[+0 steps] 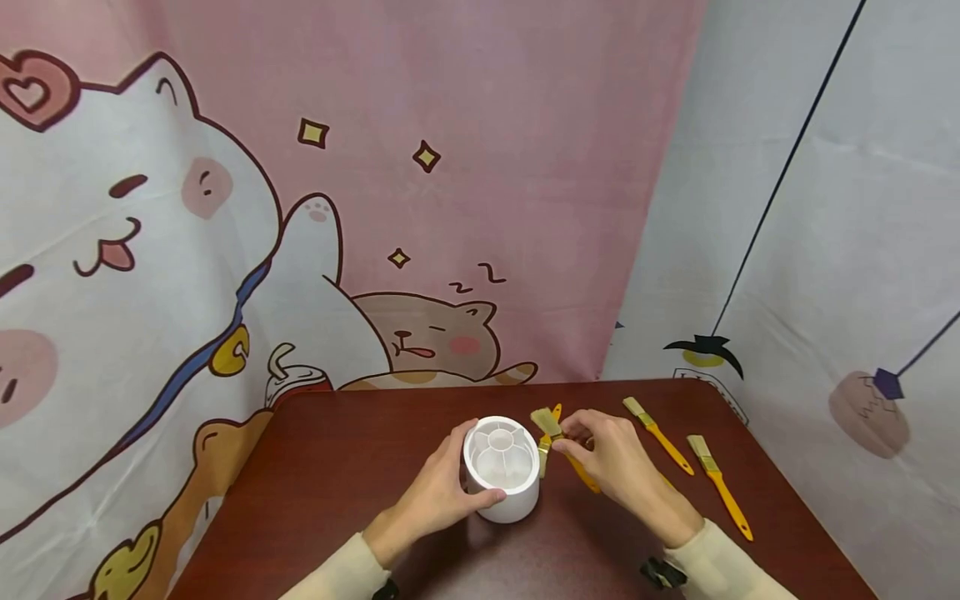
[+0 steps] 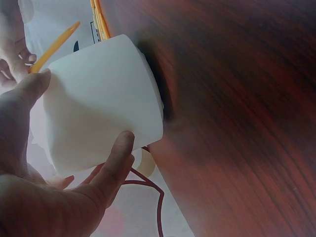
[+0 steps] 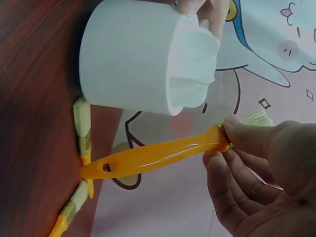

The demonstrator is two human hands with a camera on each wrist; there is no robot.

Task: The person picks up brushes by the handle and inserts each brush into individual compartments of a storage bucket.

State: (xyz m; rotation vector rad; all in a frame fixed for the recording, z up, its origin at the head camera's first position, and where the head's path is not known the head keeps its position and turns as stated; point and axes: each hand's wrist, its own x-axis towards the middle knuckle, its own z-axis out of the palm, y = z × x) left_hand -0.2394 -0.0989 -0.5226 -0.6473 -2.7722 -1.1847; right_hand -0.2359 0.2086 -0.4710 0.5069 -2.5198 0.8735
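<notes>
Holding — left hand (image 1: 450, 483): curled round a white round holder (image 3: 131, 57), thumb on the near side, fingers on the far left; likely gripped so to steady it and leave its mouth, facing up, unobstructed. Inside: thin dividers about a round centre. Whether the base touches the counter (image 1: 360, 467) cannot be told.

Right hand (image 1: 611, 450): pinching a yellow-handled brush (image 3: 163, 155) near the bristle end, just to the right of the holder; the handle slants down from the fingers towards the counter, a hold that seems to leave its length free.

Second brush (image 1: 543, 450): lying between the two hands, just beside the holder, handle pointing away from the person.

Third brush (image 1: 657, 433) and fourth brush (image 1: 720, 487): lying to the right of the right hand — apart, bristles away, handles towards the person, presumably spaced for separate pickup.
</notes>
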